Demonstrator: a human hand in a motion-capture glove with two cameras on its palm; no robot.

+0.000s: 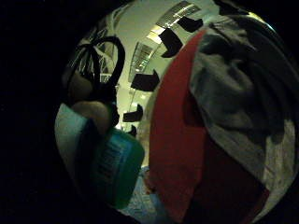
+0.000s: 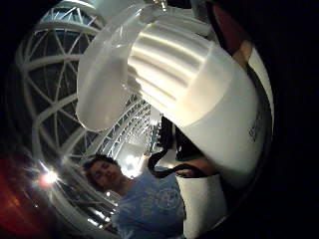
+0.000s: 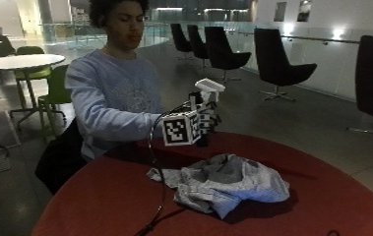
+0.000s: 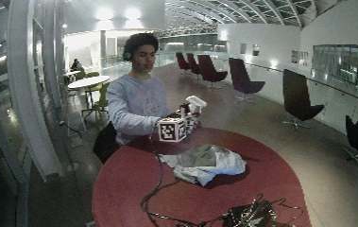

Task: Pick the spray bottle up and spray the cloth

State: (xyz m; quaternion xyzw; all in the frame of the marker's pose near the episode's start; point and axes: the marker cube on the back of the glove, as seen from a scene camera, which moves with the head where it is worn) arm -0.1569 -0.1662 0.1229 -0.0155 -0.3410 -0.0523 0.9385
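- Spray bottle is up off the worktop, upright in my gloved right hand, which I hold in front of my chest above the near edge of the red surface.
- My hand has its fingers curled round the bottle's body; its white spray head stands above my hand.
- From the thumb side of my palm, the white head and the pale neck of the bottle fill most of the view, right up against the palm.
- From the little-finger side I see the bottle's teal lower body with a bare fingertip pressed against it; I think that is my own finger, though the view is too dim to be sure.
- The cloth, a crumpled grey and white heap, lies on the worktop between me and the camera, below and apart from the bottle.
- The same cloth shows in the little-finger view, lying on the red top.
- A black cable trails across the worktop beside the cloth.
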